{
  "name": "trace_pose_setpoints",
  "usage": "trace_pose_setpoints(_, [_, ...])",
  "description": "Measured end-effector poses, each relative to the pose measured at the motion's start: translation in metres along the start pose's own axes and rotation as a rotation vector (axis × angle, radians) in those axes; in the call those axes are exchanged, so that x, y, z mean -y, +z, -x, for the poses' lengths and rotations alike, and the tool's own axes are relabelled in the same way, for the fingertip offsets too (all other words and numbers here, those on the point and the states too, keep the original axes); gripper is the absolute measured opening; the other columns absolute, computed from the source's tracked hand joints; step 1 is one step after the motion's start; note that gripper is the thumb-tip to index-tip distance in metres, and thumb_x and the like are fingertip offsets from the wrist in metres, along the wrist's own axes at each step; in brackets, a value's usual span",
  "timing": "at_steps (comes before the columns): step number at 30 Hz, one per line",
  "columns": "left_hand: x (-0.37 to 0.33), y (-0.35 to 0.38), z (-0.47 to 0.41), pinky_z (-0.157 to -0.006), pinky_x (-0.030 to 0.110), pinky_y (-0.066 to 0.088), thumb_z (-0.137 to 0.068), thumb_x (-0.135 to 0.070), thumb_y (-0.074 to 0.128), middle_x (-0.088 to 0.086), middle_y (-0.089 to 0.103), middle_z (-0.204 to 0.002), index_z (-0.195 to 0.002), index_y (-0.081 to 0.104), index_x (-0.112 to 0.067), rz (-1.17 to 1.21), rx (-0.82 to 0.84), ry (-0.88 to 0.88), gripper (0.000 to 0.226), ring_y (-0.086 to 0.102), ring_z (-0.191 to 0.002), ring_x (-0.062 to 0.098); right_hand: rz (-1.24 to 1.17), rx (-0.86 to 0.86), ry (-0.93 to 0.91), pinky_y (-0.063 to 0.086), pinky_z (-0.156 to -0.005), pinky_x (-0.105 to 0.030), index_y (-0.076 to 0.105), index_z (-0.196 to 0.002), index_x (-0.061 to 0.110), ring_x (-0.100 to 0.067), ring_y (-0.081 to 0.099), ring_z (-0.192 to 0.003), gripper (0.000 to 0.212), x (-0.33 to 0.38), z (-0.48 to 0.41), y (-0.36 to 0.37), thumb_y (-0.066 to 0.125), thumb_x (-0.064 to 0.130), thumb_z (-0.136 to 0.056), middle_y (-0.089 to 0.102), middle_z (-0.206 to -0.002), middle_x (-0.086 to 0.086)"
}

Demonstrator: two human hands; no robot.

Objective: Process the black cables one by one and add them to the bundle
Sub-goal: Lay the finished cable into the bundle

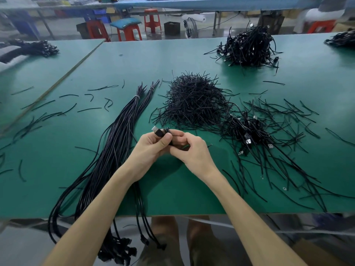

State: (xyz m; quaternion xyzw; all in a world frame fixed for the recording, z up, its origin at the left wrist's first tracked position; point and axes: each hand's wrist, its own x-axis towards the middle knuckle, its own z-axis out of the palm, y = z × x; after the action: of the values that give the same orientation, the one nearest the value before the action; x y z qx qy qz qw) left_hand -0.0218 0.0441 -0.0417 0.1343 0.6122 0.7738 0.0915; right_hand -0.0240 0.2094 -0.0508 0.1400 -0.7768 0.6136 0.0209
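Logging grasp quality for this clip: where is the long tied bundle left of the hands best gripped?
Probably just below the white tie on the bundle, from above: there it is cinched tight and lies flat on the table; its near end spreads and overhangs the edge.

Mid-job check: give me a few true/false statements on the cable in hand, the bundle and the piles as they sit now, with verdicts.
1. The left hand and right hand together hold one black cable above the table. True.
2. The cable's USB plug sticks out beyond the right hand. False: it sticks out at the left hand's grip.
3. The bundle lies left of the hands and hangs over the table's near edge. True.
4. The bundle is untied. False: pale ties wrap it near its far end.
5. A heap of short black strands lies beyond the hands. True.
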Motion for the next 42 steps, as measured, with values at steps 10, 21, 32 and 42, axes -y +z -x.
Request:
trace_pose_setpoints(10, [0.002, 0.001, 0.001, -0.069, 0.027, 0.054, -0.09, -0.028, 0.07, 0.014, 0.073, -0.095, -0.095, 0.075, -0.007, -0.414, -0.291, 0.084, 0.023, 0.066, -0.07, 0.012, 0.174, -0.09, -0.064, 0.046, -0.076, -0.019, 0.074, -0.112, 0.028, -0.011, 0.058, -0.083, 0.027, 0.003, 0.0, 0.002, 0.076, 0.018, -0.087, 0.065, -0.091, -0.003])
trace_pose_setpoints(21, [0.002, -0.006, 0.002, -0.065, 0.032, 0.059, -0.084, -0.009, 0.079, 0.018, 0.073, -0.085, -0.109, 0.063, 0.006, -0.287, -0.295, 0.08, 0.033, 0.07, -0.069, 0.026, 0.313, 0.003, -0.085, 0.039, -0.079, -0.022, 0.075, -0.103, 0.02, -0.017, 0.05, -0.092, 0.019, 0.005, 0.003, 0.003, 0.06, 0.011, -0.098, 0.062, -0.088, -0.001])
trace_pose_setpoints(32, [0.0, -0.003, 0.002, -0.073, 0.034, 0.062, -0.09, -0.008, 0.077, 0.015, 0.075, -0.082, -0.101, 0.063, 0.004, -0.408, -0.28, 0.121, 0.021, 0.074, -0.072, 0.03, 0.451, -0.027, -0.131, 0.045, -0.087, -0.027, 0.073, -0.113, 0.013, -0.014, 0.045, -0.098, 0.025, 0.005, 0.002, 0.006, 0.053, 0.005, -0.101, 0.068, -0.098, 0.001])
trace_pose_setpoints(42, [0.004, -0.005, 0.0, -0.073, 0.036, 0.062, -0.092, -0.016, 0.076, 0.014, 0.075, -0.082, -0.1, 0.065, -0.002, -0.42, -0.288, 0.119, 0.02, 0.074, -0.073, 0.033, 0.762, -0.041, -0.217, 0.048, -0.08, -0.035, 0.068, -0.116, 0.013, -0.018, 0.043, -0.097, 0.025, 0.006, 0.006, 0.012, 0.053, 0.0, -0.1, 0.059, -0.095, 0.001])
